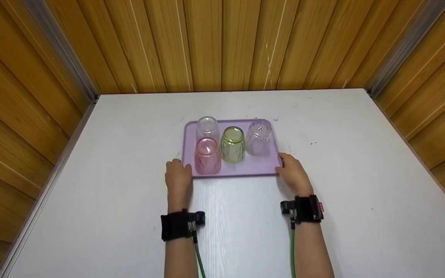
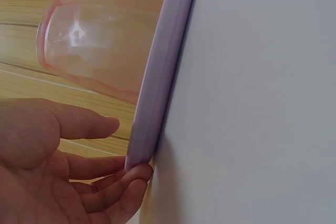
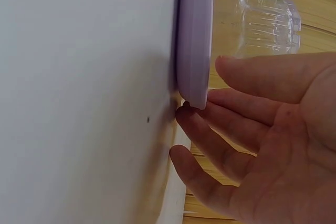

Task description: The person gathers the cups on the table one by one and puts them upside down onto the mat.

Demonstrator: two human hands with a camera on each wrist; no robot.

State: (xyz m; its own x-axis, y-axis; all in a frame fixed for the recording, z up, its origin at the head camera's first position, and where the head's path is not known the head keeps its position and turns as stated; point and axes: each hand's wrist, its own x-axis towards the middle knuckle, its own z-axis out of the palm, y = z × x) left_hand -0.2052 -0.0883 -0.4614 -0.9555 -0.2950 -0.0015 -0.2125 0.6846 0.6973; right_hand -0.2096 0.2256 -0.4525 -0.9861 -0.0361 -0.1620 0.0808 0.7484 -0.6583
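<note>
A lilac tray (image 1: 253, 166) lies on the white table, bearing several upside-down glasses. The pink glass (image 1: 208, 160) stands at its near left, a clear glass (image 1: 207, 124) behind that, a green glass (image 1: 233, 150) in the middle and a pale purple-tinted glass (image 1: 259, 141) at the far right. My left hand (image 1: 178, 178) holds the tray's near left corner, fingertips hooked beneath the rim and thumb (image 2: 97, 124) over its inner side. At the near right corner my right hand (image 1: 295, 177) holds the rim, fingers at its underside, thumb (image 3: 252, 74) above.
Wood-look panels (image 1: 222, 46) rise behind the table (image 1: 129, 135) and along both sides. Each wrist wears a black strap with a small camera, and a green cable (image 1: 292, 251) runs from it toward me.
</note>
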